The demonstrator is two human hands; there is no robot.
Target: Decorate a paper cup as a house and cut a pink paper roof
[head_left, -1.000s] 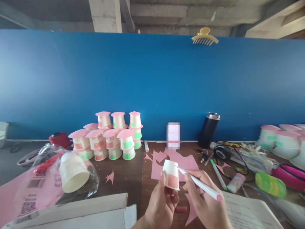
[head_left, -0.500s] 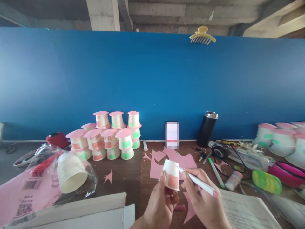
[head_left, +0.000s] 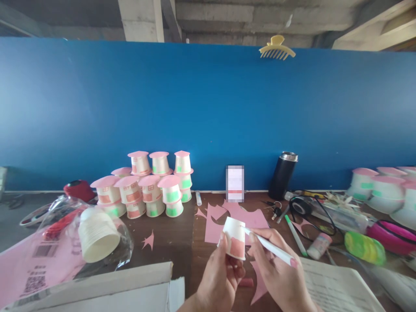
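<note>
Upside down in my left hand (head_left: 219,275) is a white paper cup (head_left: 232,229), tilted a little, with a coloured-in reddish patch on its lower side. The thumb presses on its left side and the fingers curl beneath. My right hand (head_left: 276,264) grips a white marker (head_left: 273,248) with a pink end, its tip against the upper right of the cup. Below the cup lies a small red marker cap (head_left: 246,282). Cut pink paper (head_left: 214,227) spreads on the table behind both hands.
Stacked cups with pink paper roofs (head_left: 150,188) stand at left; similar cups (head_left: 386,190) are far right. A bag holds nested paper cups (head_left: 97,236). A black flask (head_left: 282,175), keys (head_left: 276,208), a green marker (head_left: 295,235) and a notebook (head_left: 338,284) lie rightward.
Almost nothing differs. The cup and marker sit in nearly the same place, with the view shifted very slightly.
</note>
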